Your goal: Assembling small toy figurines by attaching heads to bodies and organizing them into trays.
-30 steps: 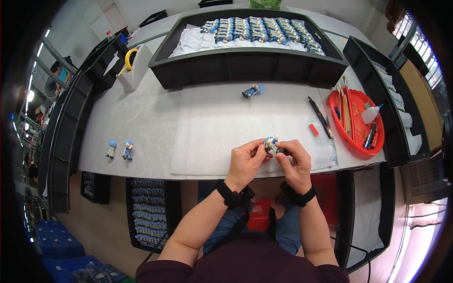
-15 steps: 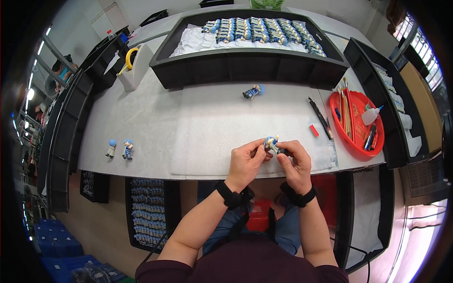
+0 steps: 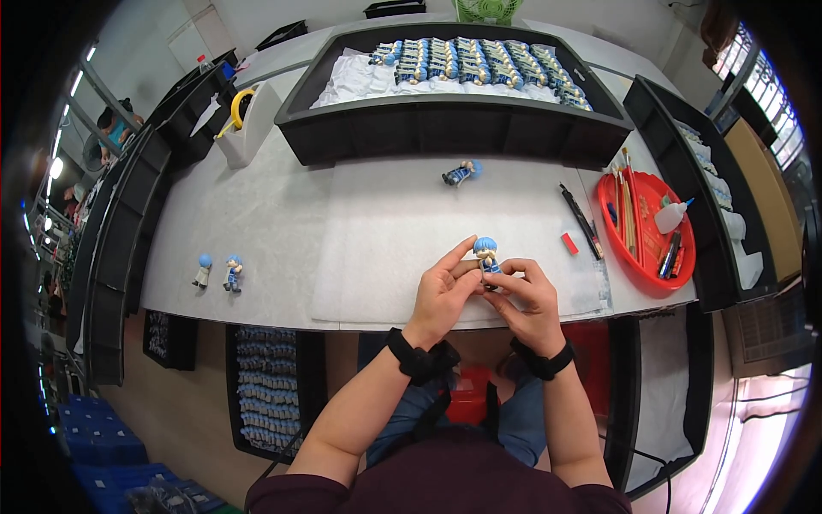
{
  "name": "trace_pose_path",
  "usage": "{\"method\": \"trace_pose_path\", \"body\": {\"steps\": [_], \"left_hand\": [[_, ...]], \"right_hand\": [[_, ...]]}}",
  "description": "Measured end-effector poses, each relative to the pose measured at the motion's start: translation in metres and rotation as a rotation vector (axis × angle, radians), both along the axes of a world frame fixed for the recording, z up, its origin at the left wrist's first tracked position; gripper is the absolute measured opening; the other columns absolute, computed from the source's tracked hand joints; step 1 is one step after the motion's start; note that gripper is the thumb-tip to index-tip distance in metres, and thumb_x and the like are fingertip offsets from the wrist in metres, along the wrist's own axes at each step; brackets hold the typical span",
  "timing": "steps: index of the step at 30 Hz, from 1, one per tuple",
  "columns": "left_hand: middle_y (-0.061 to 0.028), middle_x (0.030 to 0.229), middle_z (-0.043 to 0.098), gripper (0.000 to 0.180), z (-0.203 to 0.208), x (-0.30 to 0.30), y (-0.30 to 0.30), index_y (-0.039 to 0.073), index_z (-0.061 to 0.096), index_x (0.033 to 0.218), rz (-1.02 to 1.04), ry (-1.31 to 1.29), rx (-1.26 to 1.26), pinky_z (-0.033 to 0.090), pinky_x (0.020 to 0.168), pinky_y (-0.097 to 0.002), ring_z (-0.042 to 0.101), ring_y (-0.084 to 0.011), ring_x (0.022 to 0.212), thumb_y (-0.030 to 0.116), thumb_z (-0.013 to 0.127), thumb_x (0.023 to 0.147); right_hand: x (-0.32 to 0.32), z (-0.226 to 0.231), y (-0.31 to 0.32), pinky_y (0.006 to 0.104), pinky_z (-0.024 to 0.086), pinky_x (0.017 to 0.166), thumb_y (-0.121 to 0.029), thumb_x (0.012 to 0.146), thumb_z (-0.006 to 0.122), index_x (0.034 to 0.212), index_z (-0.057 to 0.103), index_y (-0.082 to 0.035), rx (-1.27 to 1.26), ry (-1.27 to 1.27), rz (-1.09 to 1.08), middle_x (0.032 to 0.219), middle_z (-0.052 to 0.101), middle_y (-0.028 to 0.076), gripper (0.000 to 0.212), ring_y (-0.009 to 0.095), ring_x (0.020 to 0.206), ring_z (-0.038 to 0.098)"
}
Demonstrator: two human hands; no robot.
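Roughly: 1 figurine [image 3: 486,254] w/ both hands, 3 loose on table [image 3: 282,231].

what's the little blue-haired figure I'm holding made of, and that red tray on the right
The figure, held between left hand and right hand, looks like moulded plastic, painted: solid blue hair, crisp colour patches, though it is too small to be sure. The red tray seems glossy rigid plastic, with a smooth rounded rim and even colour.

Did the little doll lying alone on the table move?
No. The doll lies in the same spot, just in front of the big black tray.
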State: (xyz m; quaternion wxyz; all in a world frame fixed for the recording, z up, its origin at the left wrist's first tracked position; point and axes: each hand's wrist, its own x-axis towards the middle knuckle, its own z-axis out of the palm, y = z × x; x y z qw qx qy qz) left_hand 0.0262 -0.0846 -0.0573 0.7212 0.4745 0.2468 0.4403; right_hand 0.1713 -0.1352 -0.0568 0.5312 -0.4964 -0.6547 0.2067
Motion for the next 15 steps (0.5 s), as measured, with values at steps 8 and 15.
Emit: {"method": "trace_pose_path", "body": {"steps": [8, 15], "left_hand": [[-0.0105, 0.107, 0.055, 0.050, -0.006, 0.003, 0.000, -0.003, 0.035, 0.129, 0.078, -0.052, 0.065, 0.048, 0.078, -0.0233, 0.056, -0.0121, 0.091, -0.001, 0.055, 0.082], [-0.0066, 0.097, 0.060, 0.043, 0.006, -0.013, 0.001, -0.001, 0.044, 0.121, 0.165, 0.062, 0.053, 0.047, 0.069, -0.0192, 0.057, -0.0075, 0.082, 0.002, 0.059, 0.081]], "right_hand": [[-0.002, 0.010, 0.001, 0.0280, 0.046, 0.071, 0.006, 0.066, 0.058, 0.086, 0.063, -0.003, -0.048, -0.042, 0.106, 0.100, 0.054, 0.012, 0.023, 0.023, 0.088, 0.056], [-0.002, 0.006, -0.008, 0.0259, 0.043, 0.074, 0.002, 0.069, 0.056, 0.116, 0.049, -0.002, -0.126, 0.244, 0.135, 0.109, 0.056, 0.011, 0.048, 0.019, 0.094, 0.054]]}}
